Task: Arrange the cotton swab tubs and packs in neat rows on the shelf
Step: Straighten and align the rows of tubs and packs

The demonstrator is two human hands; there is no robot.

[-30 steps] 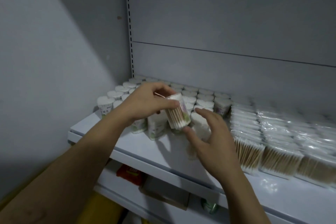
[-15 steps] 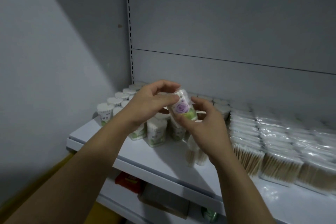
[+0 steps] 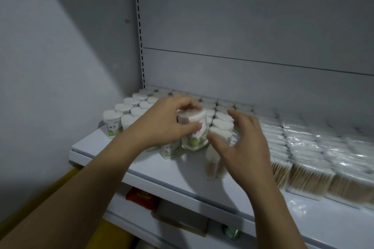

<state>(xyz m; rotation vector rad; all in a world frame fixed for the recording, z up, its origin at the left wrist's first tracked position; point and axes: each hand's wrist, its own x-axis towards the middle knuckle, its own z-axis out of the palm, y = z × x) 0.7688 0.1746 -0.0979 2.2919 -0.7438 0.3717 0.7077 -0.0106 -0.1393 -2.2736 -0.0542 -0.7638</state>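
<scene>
The left hand is gripping a tub; the right hand is hovering spread, empty; crowding it in is risking toppling the neighbouring tubs.

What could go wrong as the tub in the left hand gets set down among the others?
1. The left hand grips the tub right against the standing tubs; a tilted landing could knock its neighbours over.
2. The right hand is open beside a clear pack near the front edge of the shelf; a brush might push the pack off.
3. The picture is blurred, so row alignment is hard to judge.
</scene>
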